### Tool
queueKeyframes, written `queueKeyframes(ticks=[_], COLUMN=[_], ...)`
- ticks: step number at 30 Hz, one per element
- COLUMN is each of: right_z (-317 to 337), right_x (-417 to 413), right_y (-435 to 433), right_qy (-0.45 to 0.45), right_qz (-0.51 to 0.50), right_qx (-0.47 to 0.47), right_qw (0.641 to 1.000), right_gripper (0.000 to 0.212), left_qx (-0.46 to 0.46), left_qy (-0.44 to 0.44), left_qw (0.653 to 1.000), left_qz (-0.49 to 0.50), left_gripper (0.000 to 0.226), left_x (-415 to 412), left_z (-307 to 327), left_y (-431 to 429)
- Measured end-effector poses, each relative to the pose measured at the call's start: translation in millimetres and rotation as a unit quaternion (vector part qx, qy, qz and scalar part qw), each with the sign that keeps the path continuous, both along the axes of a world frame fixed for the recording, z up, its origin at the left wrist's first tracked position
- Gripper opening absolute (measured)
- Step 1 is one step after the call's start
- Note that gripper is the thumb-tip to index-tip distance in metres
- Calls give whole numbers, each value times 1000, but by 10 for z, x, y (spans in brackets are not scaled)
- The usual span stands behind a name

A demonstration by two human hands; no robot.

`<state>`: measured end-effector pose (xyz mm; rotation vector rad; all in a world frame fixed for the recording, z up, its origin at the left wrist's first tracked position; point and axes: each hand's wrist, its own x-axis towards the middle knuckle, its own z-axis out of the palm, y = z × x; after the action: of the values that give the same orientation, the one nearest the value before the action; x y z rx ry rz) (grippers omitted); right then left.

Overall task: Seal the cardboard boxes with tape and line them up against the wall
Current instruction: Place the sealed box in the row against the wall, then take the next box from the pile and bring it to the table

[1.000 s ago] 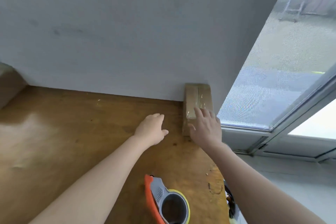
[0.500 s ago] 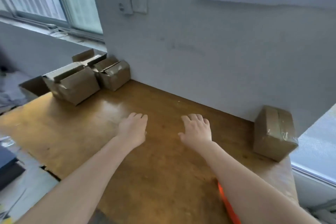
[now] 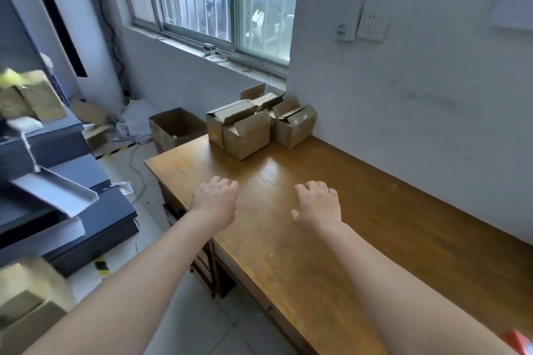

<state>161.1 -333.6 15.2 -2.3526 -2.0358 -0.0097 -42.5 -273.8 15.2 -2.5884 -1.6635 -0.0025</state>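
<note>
Several small cardboard boxes with loose, untaped flaps stand clustered at the far left end of the wooden table, beside the wall. The nearest box is at the front of the cluster, another box touches the wall behind it. My left hand hovers over the table's left part, fingers curled, holding nothing. My right hand hovers to its right, fingers spread, empty. Both hands are well short of the boxes. An orange bit of the tape dispenser shows at the bottom right corner. The sealed box is out of view.
A larger open carton sits on the floor past the table's left end. Dark shelves with metal trays stand at left, more cartons at bottom left. The white wall runs along the table's far side, with a window beyond.
The view has swung left, from the sealed box at the right end to the open boxes at the left end. Both hands left the sealed box and now reach toward the left.
</note>
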Motion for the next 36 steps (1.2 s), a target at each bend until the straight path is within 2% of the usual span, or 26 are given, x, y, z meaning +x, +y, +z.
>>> queueKeyframes(ticks=[10,16,26,32,36], right_z=[-30,-76,-180,-353,-443], right_x=[-475,-505,-597,-690,-712], right_y=[1088,1942,3070,3601,3882], right_qy=[-9,-4,-2,60,162], right_qz=[36,41,0,-83,-160], right_qx=[-8,-6,-31,-43,-38], right_qw=[999,999,1000,994,973], right_gripper=[39,50,53,60,78], left_qx=[-9,-8,-23,-65,-70], left_qy=[-16,-29,-48,-87,-120], left_qw=[999,999,998,993,986], left_qz=[33,41,23,-52,-94], left_gripper=[23,32,46,70,65], left_x=[-444,-391,-267,-135,-9], left_z=[-160,-144,-285,-418,-513], left_y=[924,1706,2918,3676,4080])
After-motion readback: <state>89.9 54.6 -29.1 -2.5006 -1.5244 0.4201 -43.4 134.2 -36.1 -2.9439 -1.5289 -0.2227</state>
